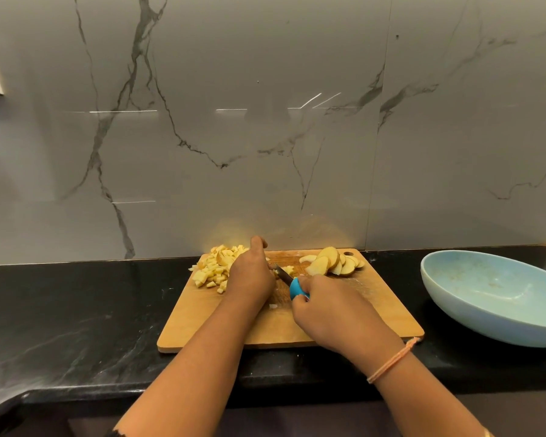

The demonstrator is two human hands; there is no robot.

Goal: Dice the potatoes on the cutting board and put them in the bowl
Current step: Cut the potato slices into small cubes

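A person dices potatoes at a black stone surface [76, 310] below a marble-veined wall [265, 121]. The right hand [325, 313], a peach thread bracelet [391, 361] at its wrist, wraps its fingers around the blue handle of a small knife [292, 285], blade angled away and to the left over pale potato pieces [287, 270] mid-board. The left hand [251, 275] arches beside the blade, knuckles up (its fingertips are hidden, so its grip cannot be told). Both forearms reach forward over the wooden cutting board [344, 326]. Diced potato [213, 269] is heaped at the board's far left, uncut potato slices [331, 264] at its far right. The light blue bowl [486, 294] stands on the surface to the right, apart from the board.
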